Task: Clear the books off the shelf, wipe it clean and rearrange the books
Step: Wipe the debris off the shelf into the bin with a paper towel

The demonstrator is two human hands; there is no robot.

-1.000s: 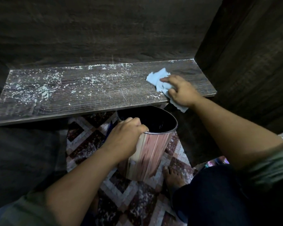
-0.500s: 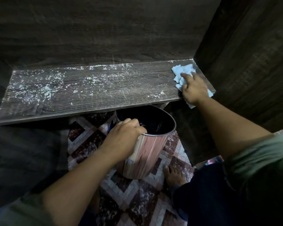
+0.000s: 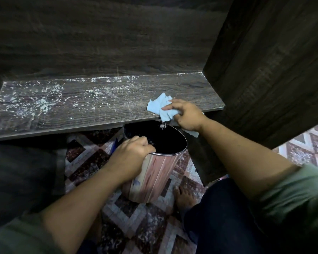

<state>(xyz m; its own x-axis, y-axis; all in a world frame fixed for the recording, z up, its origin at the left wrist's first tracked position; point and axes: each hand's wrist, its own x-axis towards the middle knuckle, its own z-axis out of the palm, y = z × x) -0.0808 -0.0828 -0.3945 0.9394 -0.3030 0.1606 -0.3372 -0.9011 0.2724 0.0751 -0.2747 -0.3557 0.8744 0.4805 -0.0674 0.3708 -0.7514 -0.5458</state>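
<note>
Single head-worn wide-angle view, looking steeply down, close over shelf point(image 3: 103, 105) and floor point(image 3: 136, 224)

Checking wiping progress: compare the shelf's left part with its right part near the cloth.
The left part is thick with white specks; the right part shows mostly bare dark grain. The right hand presses the cloth on the right part; nothing touches the left. Both hold no books.

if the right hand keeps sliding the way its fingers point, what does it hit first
The right hand points left along the shelf. Past the blue cloth it presses, the first thing is probably the white dust; nothing solid shows there.
</note>
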